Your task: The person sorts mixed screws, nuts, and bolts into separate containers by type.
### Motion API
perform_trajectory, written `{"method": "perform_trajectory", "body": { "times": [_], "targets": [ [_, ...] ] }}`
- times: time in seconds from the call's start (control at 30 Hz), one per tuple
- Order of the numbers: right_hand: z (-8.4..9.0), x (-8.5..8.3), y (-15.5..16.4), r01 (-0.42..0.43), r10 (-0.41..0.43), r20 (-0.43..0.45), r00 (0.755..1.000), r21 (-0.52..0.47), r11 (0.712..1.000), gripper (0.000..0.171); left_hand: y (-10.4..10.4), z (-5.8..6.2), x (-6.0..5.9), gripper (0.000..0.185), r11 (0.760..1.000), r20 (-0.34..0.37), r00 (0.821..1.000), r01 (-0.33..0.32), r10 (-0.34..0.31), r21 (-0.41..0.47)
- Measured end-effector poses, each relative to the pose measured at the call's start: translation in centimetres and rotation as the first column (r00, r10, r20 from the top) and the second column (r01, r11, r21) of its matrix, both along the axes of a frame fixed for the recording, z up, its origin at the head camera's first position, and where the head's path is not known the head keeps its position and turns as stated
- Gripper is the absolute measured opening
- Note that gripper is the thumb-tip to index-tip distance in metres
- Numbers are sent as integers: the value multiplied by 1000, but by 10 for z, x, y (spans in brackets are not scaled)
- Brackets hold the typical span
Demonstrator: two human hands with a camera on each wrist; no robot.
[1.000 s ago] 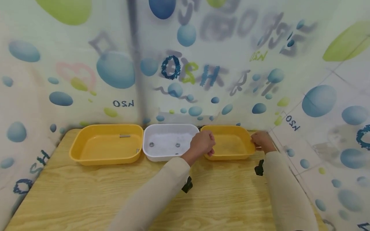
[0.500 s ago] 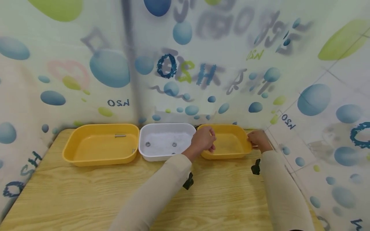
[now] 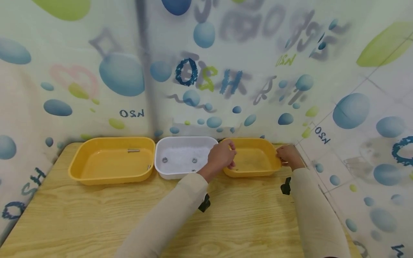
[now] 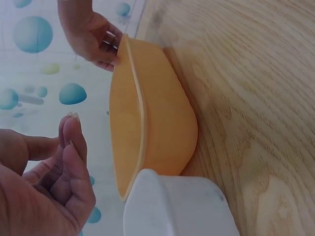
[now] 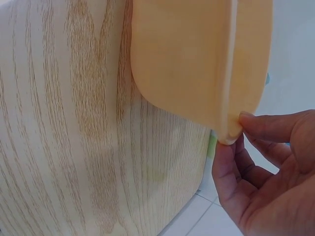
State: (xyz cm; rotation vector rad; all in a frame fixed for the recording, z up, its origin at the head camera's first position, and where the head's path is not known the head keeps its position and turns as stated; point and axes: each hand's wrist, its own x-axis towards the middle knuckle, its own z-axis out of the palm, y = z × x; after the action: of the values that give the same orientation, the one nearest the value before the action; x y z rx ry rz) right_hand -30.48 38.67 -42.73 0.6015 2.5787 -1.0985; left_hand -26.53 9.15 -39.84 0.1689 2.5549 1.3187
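Fingers of the right hand (image 3: 289, 156) pinch the right rim of the small yellow plastic tub (image 3: 258, 168), thumb on one face of the lip and fingertips on the other, as the right wrist view shows plainly (image 5: 261, 162). The left hand (image 3: 220, 157) hovers at the tub's left rim with its fingers loosely curled and thumb close to them; in the left wrist view (image 4: 44, 182) it holds nothing and stands just clear of the rim, so I judge it is not gripping.

Judging by this, the step in hand is steadying or shifting this tub by its sides, with only the right side actually held. A next move would call for the left fingers to close on the near rim so that both sides bear evenly; pulled from one side alone, the tub would likely pivot against its neighbour.

Both forearms, in pale beige sleeves (image 3: 174, 211), reach forward from 6 o'clock, the left one slanting toward 1 o'clock, the right nearly straight ahead.

The tub sits on the light wooden table (image 3: 96, 218) at about 1 o'clock from the person, touching or almost touching the white plastic tub (image 3: 180, 172) at its 9 o'clock. That white tub holds small metal nuts (image 3: 195, 160). Farther toward 9 o'clock lies a larger yellow plastic tub (image 3: 109, 177) with a short metal bolt (image 3: 133, 151) in it. Printed bubble-pattern sheeting (image 3: 129, 71) walls in the table.
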Motion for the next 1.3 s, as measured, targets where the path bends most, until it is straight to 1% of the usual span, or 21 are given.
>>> {"method": "perform_trajectory", "body": {
  "times": [0.1,0.37,0.5,0.6,0.77,0.83,0.9,1.0,1.13,1.17,1.23,1.3],
  "targets": [
    [-1,0,0,-5,5,-13,1000,11,1000,35,-6,0,2,8,1000,-30,1000,-10,10,-11],
    [-6,0,2,-14,14,-6,1000,18,1000,42,-19,4,9,10,999,-37,999,17,-16,36],
    [-5,1,5,7,-6,-5,1000,12,1000,42,-24,9,16,10,998,-58,996,62,-60,31],
    [-4,0,6,16,-16,-2,1000,12,1000,42,-29,14,23,10,994,-70,991,111,-111,-2],
    [-3,0,5,11,-10,-12,1000,32,999,41,-41,21,39,11,984,-36,984,174,-176,-31],
    [-4,0,4,11,-10,-18,1000,35,999,40,-48,22,46,11,982,-24,982,185,-186,-43],
    [-3,0,3,7,-6,-26,1000,36,999,37,-56,18,51,10,979,-18,980,196,-197,-53],
    [-4,0,4,6,-5,-36,999,35,999,32,-67,9,52,9,975,-4,978,206,-208,-81],
    [-6,-1,5,7,-5,-40,999,49,999,35,-79,-6,52,9,975,27,979,203,-202,-92],
    [-6,-1,4,6,-4,-40,999,50,999,37,-82,-10,53,8,976,37,980,196,-194,-91],
    [-7,-1,4,3,-1,-39,999,58,998,37,-88,-17,54,7,977,57,981,191,-186,-99],
    [-7,-1,3,0,2,-41,999,59,998,37,-94,-24,56,7,974,71,980,194,-187,-113]
  ]
}}
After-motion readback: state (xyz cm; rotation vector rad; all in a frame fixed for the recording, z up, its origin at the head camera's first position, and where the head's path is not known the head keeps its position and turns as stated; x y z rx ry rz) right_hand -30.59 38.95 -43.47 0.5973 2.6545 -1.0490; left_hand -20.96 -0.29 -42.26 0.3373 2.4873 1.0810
